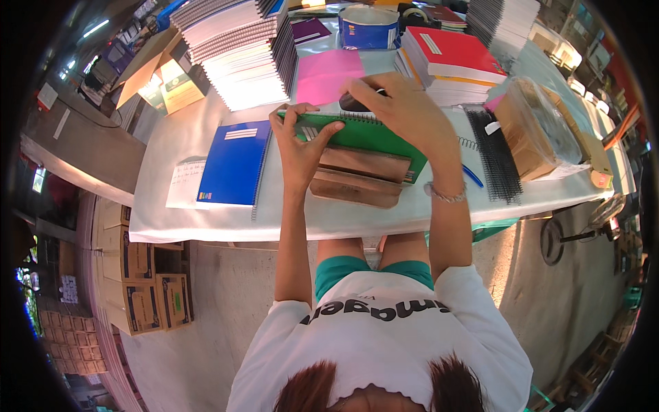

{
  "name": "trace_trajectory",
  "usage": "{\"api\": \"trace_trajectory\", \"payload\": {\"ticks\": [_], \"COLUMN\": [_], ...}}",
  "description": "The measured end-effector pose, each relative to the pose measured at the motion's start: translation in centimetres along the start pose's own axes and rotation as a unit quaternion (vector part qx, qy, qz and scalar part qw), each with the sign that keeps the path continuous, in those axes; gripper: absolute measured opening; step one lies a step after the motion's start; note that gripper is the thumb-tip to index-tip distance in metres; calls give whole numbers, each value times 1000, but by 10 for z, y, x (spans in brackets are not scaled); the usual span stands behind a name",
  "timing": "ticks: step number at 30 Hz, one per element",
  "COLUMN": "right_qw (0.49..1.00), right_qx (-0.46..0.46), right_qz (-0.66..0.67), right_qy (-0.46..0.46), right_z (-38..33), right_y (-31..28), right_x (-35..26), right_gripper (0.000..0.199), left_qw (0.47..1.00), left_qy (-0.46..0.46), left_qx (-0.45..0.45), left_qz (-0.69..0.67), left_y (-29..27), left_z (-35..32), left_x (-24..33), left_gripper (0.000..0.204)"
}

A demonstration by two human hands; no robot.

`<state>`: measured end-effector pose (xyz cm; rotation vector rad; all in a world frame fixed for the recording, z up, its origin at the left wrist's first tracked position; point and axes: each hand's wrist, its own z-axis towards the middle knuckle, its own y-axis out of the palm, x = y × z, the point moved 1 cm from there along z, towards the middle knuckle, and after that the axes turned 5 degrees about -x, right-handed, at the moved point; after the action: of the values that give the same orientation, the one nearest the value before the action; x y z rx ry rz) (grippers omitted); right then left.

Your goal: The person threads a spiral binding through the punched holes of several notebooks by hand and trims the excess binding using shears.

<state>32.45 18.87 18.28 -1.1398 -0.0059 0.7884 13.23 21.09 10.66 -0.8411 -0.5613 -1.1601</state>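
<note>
A green notebook stands tilted against a brown wooden stand near the front of the table. A dark wire coil runs along its upper edge. My left hand grips the notebook's left end, thumb on the cover and fingers behind. Over the coil, my right hand is closed with fingers curled; what its fingertips hold is hidden. A rounded black object shows just behind the coil, beneath those fingers. Left of the stand lies a blue spiral notebook, partly covering a handwritten sheet.
Tall stacks of spiral notebooks rise at the back left. A red-covered stack and a pink sheet lie farther back. To the right are black wire coils, a blue pen and an open cardboard box.
</note>
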Motion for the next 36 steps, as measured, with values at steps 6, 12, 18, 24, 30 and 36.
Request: {"api": "trace_trajectory", "payload": {"ticks": [6,12,18,24,30,36], "right_qw": [986,978,987,972,968,967], "right_qx": [27,37,50,25,20,67], "right_qz": [-165,-202,-145,-228,-248,-243], "right_qy": [17,-38,43,56,31,-31], "right_z": [7,7,5,13,12,15], "right_y": [8,14,13,10,26,28], "right_x": [-17,-22,-39,-45,-42,-37], "right_gripper": [14,13,13,14,13,17], "left_qw": [1000,1000,1000,999,998,999], "left_qy": [3,-14,14,-17,-19,-4], "left_qx": [-1,-15,-18,-26,-29,-31], "left_qz": [3,-17,-4,-33,-56,-23], "left_y": [1,-2,-4,-2,-4,-5], "left_z": [0,-1,0,1,-3,-1], "left_x": [2,1,0,-1,1,3], "left_gripper": [53,52,49,48,47,45]}}
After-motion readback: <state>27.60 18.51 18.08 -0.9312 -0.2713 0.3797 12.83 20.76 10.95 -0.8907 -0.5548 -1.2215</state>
